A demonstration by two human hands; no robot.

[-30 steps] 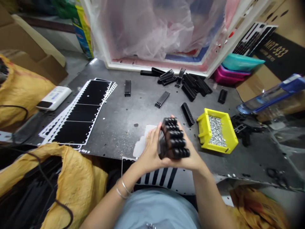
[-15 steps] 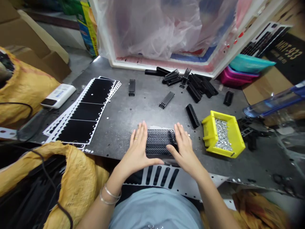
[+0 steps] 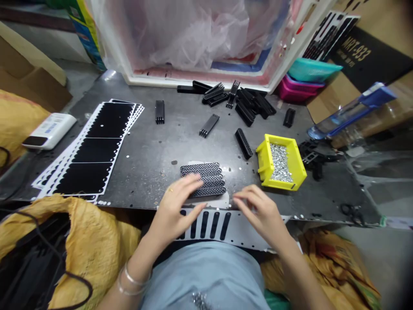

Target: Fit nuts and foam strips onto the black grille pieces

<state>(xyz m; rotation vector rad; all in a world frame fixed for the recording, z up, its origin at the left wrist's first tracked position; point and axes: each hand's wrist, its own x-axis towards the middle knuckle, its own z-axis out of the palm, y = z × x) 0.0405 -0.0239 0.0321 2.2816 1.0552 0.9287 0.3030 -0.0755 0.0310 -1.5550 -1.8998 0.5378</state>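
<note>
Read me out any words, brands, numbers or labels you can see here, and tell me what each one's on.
"MRT-933": on the black panel of the box at the right; the smaller line beneath it is too blurred to read.
White device at the left: blue print on its label, too small to read.
Row of black pieces by the left hand: no lettering that I can make out.

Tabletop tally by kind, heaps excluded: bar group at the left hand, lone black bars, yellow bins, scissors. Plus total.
Bar group at left hand: 1
Lone black bars: 4
Yellow bin: 1
Scissors: 1
Total: 7
</note>
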